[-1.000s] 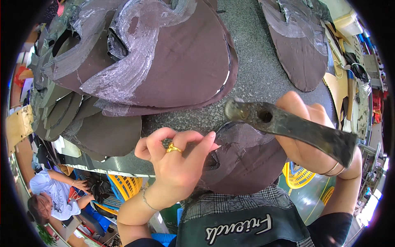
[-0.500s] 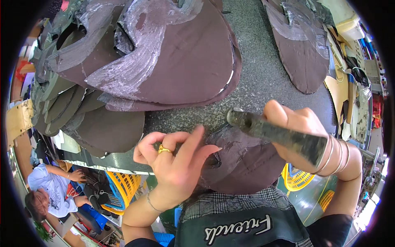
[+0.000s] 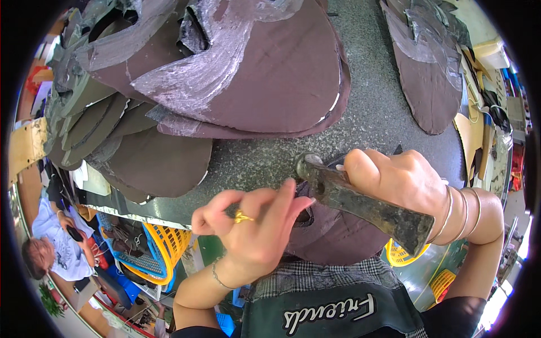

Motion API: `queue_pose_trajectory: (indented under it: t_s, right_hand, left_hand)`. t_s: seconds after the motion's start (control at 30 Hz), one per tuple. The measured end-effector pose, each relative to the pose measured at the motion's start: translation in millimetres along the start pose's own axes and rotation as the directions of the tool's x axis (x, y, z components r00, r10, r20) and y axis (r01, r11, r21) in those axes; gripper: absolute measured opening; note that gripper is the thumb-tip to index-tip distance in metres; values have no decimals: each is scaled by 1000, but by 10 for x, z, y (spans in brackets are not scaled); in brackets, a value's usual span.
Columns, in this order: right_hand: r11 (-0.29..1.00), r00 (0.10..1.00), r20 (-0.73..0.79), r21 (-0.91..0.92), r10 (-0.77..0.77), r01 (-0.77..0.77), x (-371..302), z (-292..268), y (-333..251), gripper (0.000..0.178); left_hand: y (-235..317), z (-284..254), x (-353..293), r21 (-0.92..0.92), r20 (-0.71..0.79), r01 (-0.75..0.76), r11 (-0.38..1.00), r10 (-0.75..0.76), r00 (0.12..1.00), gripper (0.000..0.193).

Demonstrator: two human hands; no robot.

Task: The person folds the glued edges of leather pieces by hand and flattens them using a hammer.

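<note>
My right hand (image 3: 394,177) is closed round a hammer, its grip hidden by the fingers. The worn dark metal hammer head (image 3: 360,205) slants across in front of the knuckles, its rounded end just above the dark worktop. Under both hands lies a brown leather-like piece (image 3: 344,239) with a grey smeared band and a cut-out, reaching over the table's near edge. Its far edge is partly covered by the hammer. My left hand (image 3: 253,225), with a gold ring, has its index finger and thumb at that piece's left edge; the other fingers are curled.
A heap of similar brown pieces (image 3: 282,73) smeared grey covers the far left of the speckled worktop (image 3: 366,84). Another stack (image 3: 428,96) lies far right, beside tools and scraps. Yellow baskets (image 3: 169,248) stand below the table. A person (image 3: 62,236) sits at lower left, holding a dark object.
The hammer head has shifted slightly left and lower, closer to my left fingertips. My left hand has moved right, its index finger and thumb now nearer the piece's edge.
</note>
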State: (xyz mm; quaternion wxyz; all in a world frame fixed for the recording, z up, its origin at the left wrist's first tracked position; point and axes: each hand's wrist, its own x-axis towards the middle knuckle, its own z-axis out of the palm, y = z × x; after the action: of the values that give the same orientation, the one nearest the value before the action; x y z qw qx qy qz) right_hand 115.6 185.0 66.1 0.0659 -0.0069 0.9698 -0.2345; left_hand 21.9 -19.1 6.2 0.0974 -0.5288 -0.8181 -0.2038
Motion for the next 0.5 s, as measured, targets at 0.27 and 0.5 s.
queue_pose_trajectory:
  t_s: [0.27, 0.5]
  right_hand:
    - [998, 999, 22, -61, 25, -24, 17, -48, -40, 26]
    - [990, 998, 62, -140, -25, 33, 87, -68, -39, 25]
  left_hand:
    - [175, 129, -174, -127, -54, 193, 973, -201, 978, 34]
    - [235, 46, -119, -89, 1, 183, 979, -183, 983, 25]
